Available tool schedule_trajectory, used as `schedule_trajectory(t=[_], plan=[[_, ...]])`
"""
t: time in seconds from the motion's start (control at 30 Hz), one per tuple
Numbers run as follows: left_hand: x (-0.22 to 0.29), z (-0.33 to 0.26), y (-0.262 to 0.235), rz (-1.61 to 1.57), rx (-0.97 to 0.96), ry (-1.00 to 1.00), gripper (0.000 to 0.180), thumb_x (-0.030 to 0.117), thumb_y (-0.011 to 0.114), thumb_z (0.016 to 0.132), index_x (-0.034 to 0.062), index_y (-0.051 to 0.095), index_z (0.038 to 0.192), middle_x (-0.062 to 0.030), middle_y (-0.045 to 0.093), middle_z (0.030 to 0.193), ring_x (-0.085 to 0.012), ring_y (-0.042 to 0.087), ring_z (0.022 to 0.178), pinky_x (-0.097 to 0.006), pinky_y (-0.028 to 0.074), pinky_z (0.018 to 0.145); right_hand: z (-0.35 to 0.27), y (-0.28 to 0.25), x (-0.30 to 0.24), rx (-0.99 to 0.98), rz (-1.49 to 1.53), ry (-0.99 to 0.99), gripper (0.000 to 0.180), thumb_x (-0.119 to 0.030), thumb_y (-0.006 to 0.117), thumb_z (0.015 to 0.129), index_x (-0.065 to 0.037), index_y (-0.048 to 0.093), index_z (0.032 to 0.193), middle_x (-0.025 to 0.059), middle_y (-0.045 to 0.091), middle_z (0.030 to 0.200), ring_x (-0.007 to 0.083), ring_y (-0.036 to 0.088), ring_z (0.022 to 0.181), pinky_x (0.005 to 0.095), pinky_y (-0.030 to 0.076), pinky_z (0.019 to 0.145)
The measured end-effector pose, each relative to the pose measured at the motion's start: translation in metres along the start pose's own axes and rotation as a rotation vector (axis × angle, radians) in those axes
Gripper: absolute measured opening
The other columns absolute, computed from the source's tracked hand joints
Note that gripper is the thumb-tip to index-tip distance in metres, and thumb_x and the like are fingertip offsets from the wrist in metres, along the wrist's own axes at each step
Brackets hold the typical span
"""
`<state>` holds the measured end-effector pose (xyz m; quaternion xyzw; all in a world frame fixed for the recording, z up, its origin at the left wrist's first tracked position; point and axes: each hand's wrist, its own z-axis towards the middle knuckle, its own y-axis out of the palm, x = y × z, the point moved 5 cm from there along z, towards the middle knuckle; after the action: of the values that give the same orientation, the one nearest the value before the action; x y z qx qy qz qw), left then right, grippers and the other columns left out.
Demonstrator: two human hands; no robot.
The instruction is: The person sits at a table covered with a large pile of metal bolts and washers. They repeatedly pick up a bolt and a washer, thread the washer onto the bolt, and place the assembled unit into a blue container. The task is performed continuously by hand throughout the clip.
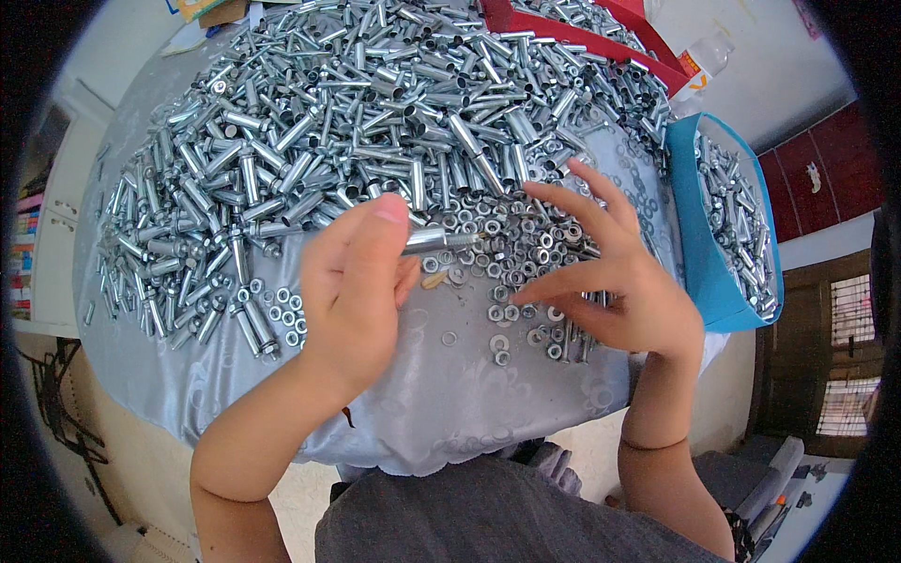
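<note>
My left hand [352,286] is closed around an expansion bolt [434,240], pinching it between thumb and fingers. Its threaded end sticks out to the right, level above the table. My right hand [619,272] hovers over a pile of hex nuts [526,239], fingers spread and curved, with nothing seen between them. A few washers [498,343] lie loose below that pile. Some bolts [570,340] show partly beneath my right hand. Beyond both hands spreads a large heap of metal sleeves and assembled expansion bolts [375,103].
A silver patterned cloth [413,394] covers the round table. At the right edge stands a blue box [699,225] full of bolts. A red tray [572,33] with more metal parts sits at the far right, near a clear plastic bottle [709,58].
</note>
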<state>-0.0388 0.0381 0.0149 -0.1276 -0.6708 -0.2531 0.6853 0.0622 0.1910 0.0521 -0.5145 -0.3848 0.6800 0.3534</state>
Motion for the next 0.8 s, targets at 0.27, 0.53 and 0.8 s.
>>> schedule_trajectory(t=[0.27, 0.53, 0.8], plan=[[-0.006, 0.004, -0.006, -0.121, 0.015, -0.018, 0.037, 0.028, 0.039, 0.089, 0.0064, 0.039, 0.060, 0.0017, 0.028, 0.050, -0.0080, 0.029, 0.043, -0.024, 0.026, 0.042, -0.011, -0.006, 0.016, -0.055, -0.054, 0.057, 0.019, -0.010, 0.070, 0.059, -0.019, 0.070, 0.076, 0.0105, 0.045, 0.125, 0.0396, 0.027, 0.123, 0.0480, 0.025, 0.098], [-0.002, 0.003, -0.004, -0.024, 0.043, -0.010, 0.039, 0.030, 0.038, 0.090, 0.0083, 0.034, 0.058, 0.0007, 0.027, 0.049, -0.0098, 0.029, 0.041, -0.025, 0.027, 0.042, -0.005, -0.010, 0.013, 0.057, -0.073, 0.021, 0.016, -0.014, 0.071, 0.062, -0.014, 0.068, 0.078, 0.0103, 0.047, 0.123, 0.0378, 0.031, 0.121, 0.0463, 0.028, 0.097], [-0.004, 0.005, -0.004, -0.057, 0.002, 0.029, 0.039, 0.029, 0.037, 0.090, 0.0084, 0.033, 0.058, 0.0005, 0.027, 0.050, -0.0095, 0.029, 0.042, -0.024, 0.026, 0.042, -0.001, 0.003, 0.013, 0.075, -0.085, 0.025, 0.018, -0.013, 0.070, 0.065, -0.013, 0.067, 0.083, 0.0109, 0.049, 0.117, 0.0367, 0.034, 0.118, 0.0449, 0.032, 0.095]])
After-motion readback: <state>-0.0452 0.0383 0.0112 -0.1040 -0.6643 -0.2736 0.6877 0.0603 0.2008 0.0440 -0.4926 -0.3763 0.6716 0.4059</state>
